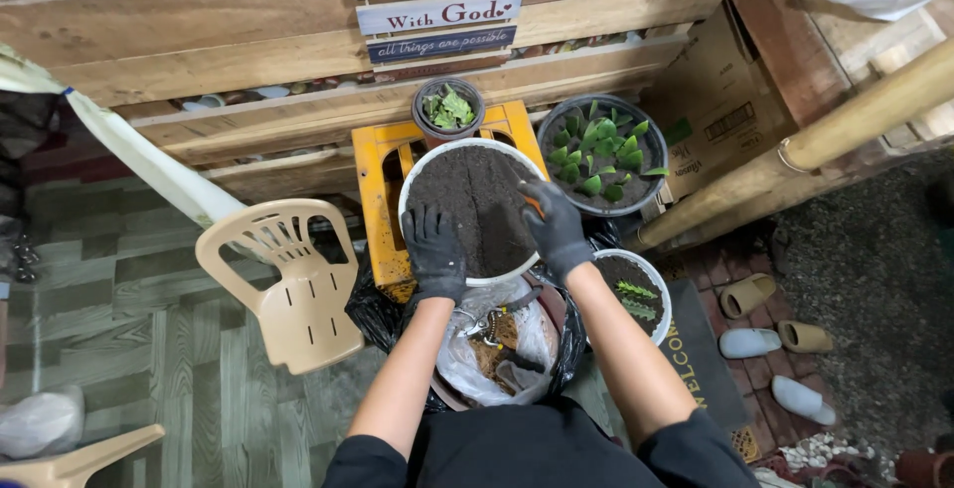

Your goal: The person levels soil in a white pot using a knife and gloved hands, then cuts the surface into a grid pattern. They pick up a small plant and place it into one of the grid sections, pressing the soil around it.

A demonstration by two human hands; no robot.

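A white pot (421, 172) full of dark soil stands on an orange crate (376, 190) in front of me. My left hand (434, 249), in a black glove, rests flat on the soil at the pot's near left side. In its own black glove, my right hand (553, 228) hovers over the soil's right side and pinches a small orange tool (535, 207). Below my arms lies an open clear bag (465, 359) of brown material with pruning shears (487, 324) on it.
A small dark pot of seedlings (449, 107) and a wide black pot of green cuttings (600, 155) stand behind. A white pot with cuttings (634, 297) sits at right. A beige plastic chair (288, 279), cardboard box (715, 100), bamboo pole (795, 155) and slippers (765, 339) surround me.
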